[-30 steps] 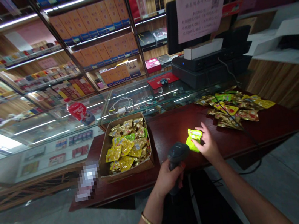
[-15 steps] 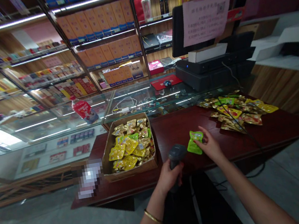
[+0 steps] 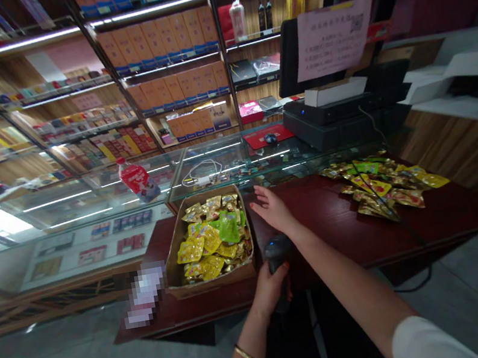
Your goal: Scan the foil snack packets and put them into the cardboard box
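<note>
My left hand (image 3: 272, 286) is wrapped round the grip of a dark barcode scanner (image 3: 277, 248), held over the table's near edge. To the right of the cardboard box (image 3: 212, 283), my right hand (image 3: 271, 207) hovers with its fingers apart and nothing in them. Gold, yellow and green snack packets fill the box. A green packet (image 3: 229, 227) lies on top, close to the box's right side. On the table's right part sits a loose pile of similar packets (image 3: 377, 183), crossed by a dark cable.
A glass display counter (image 3: 237, 170) runs behind the dark red table (image 3: 317, 208). On it stand a red-labelled bottle (image 3: 137, 179), a mouse (image 3: 270, 138) and a monitor (image 3: 289, 60). A blurred-out flat item (image 3: 145, 295) lies left of the box. Stocked shelves line the back.
My right hand has moved left from the table's middle to the box and let go of the green packet, which now lies in the box. My left hand still holds the scanner.
</note>
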`<state>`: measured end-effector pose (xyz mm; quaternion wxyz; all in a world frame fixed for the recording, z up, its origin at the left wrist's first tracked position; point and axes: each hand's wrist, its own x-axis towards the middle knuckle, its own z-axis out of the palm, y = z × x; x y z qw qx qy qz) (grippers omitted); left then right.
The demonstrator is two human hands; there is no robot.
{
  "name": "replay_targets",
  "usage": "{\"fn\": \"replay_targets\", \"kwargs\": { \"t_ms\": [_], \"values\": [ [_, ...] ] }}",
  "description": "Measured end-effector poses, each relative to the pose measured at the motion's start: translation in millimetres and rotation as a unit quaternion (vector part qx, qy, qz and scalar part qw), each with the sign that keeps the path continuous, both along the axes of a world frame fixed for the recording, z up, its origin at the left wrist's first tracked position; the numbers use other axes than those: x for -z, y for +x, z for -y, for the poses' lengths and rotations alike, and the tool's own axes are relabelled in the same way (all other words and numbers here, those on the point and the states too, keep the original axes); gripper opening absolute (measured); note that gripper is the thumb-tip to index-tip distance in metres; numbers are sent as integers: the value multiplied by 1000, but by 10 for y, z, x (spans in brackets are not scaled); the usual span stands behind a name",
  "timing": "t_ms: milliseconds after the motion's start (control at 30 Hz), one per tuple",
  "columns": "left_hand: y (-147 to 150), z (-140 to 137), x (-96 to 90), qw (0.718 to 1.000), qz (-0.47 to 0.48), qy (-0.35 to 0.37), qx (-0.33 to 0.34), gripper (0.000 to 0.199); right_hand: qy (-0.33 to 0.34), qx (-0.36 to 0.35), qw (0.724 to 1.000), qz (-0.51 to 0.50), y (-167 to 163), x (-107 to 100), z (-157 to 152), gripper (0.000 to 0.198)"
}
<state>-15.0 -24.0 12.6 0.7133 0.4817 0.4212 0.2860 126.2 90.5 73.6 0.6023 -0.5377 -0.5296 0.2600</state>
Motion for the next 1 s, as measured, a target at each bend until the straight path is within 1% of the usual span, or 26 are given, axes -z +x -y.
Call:
{"fn": "replay_targets", "kwargs": {
  "t_ms": [33, 67, 100, 167, 233, 267, 300, 333, 367, 433, 533, 567, 667, 733, 833, 1000],
  "values": [
    [-3, 3, 1, 1000, 2, 2, 1, 55, 1, 32, 997, 73, 122, 44, 102, 52],
    [-5, 10, -2, 1000, 5, 3, 3, 55, 2, 66, 987, 149, 288, 107, 240, 46],
    [-5, 19, -8, 1000, 8, 4, 6, 54, -13, 112, 970, 215, 489, 183, 404, 44],
    [-1, 39, -26, 1000, 12, 4, 11, 52, -72, 214, 919, 322, 947, 361, 749, 45],
    [5, 52, -40, 1000, 14, 4, 14, 51, -146, 315, 853, 391, 1393, 541, 1045, 51],
    [8, 55, -42, 1000, 14, 5, 16, 50, -177, 357, 821, 409, 1581, 620, 1160, 56],
    [11, 56, -41, 1000, 13, 6, 16, 49, -205, 388, 795, 418, 1732, 687, 1252, 60],
    [14, 56, -37, 1000, 11, 7, 16, 49, -232, 400, 778, 426, 1842, 738, 1322, 62],
    [17, 56, -32, 1000, 9, 8, 15, 48, -248, 406, 766, 432, 1911, 772, 1373, 63],
    [22, 58, -26, 1000, 3, 11, 9, 45, -249, 398, 760, 448, 1942, 798, 1427, 60],
    [25, 71, -42, 1000, 1, 14, 7, 43, -210, 386, 762, 476, 1841, 782, 1436, 53],
    [25, 77, -53, 1000, 1, 15, 7, 42, -207, 380, 760, 485, 1802, 777, 1430, 51],
    [24, 91, -89, 1000, 2, 19, 13, 43, -217, 368, 752, 501, 1730, 781, 1411, 45],
    [23, 91, -99, 1000, 3, 20, 18, 44, -216, 370, 753, 500, 1717, 794, 1398, 43],
    [23, 81, -88, 1000, 5, 21, 22, 45, -217, 352, 767, 489, 1707, 803, 1373, 41],
    [24, 64, -84, 999, -4, 23, 28, 43, -229, 310, 801, 458, 1631, 815, 1298, 53]
  ]
}}
